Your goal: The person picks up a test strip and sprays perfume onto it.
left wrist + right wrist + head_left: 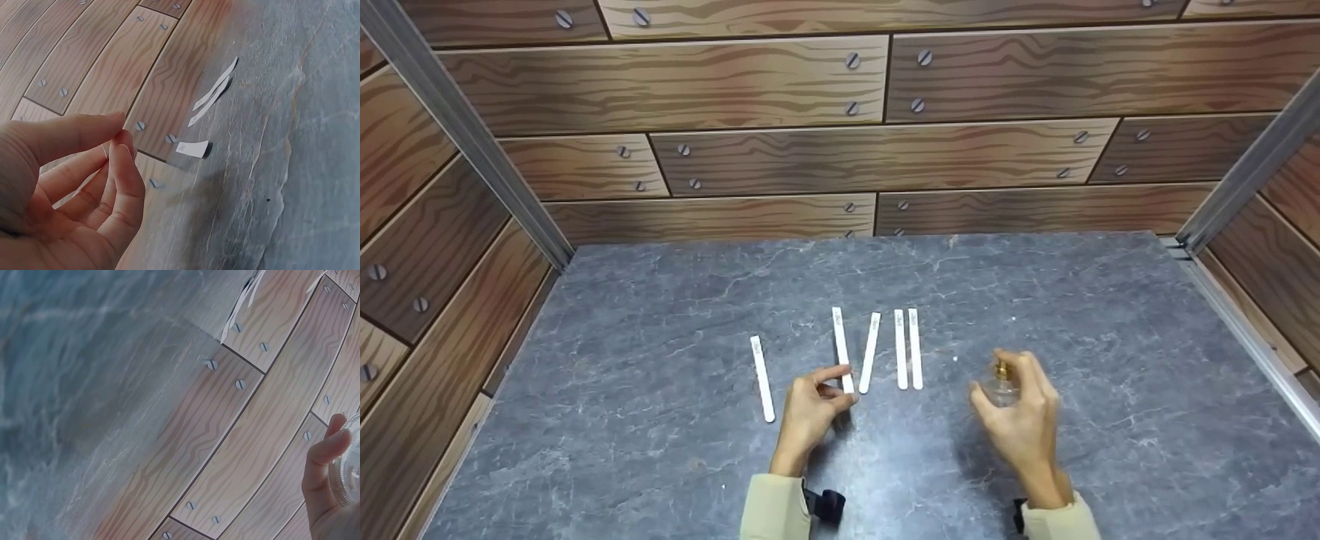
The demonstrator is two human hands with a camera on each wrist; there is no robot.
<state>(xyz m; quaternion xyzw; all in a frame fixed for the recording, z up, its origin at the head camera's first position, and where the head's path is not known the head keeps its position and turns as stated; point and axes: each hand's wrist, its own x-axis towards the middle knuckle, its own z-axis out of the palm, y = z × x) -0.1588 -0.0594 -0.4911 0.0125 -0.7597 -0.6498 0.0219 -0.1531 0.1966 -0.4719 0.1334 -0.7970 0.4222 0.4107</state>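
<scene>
My left hand (pixel 808 411) pinches the lower end of a white paper test strip (pixel 840 337) between thumb and fingers; in the left wrist view the strip itself is barely visible. To the right of it lie three more strips, one slanted (pixel 871 352) and two almost parallel, the nearer (pixel 900 349) and the outer (pixel 915 349). Another strip (pixel 762 379) lies alone to the left. My right hand (pixel 1024 409) holds a small clear glass perfume bottle (pixel 1003 392) with a gold spray top, fingers curled round it; its ribbed glass (pixel 350 467) shows at the right wrist view's edge.
The grey marbled tabletop (pixel 660 337) spreads around both hands. Wood-patterned panels (pixel 780 82) stand behind and at both sides, with metal frame posts (pixel 472 135) at the corners. Tiny white specks lie on the table.
</scene>
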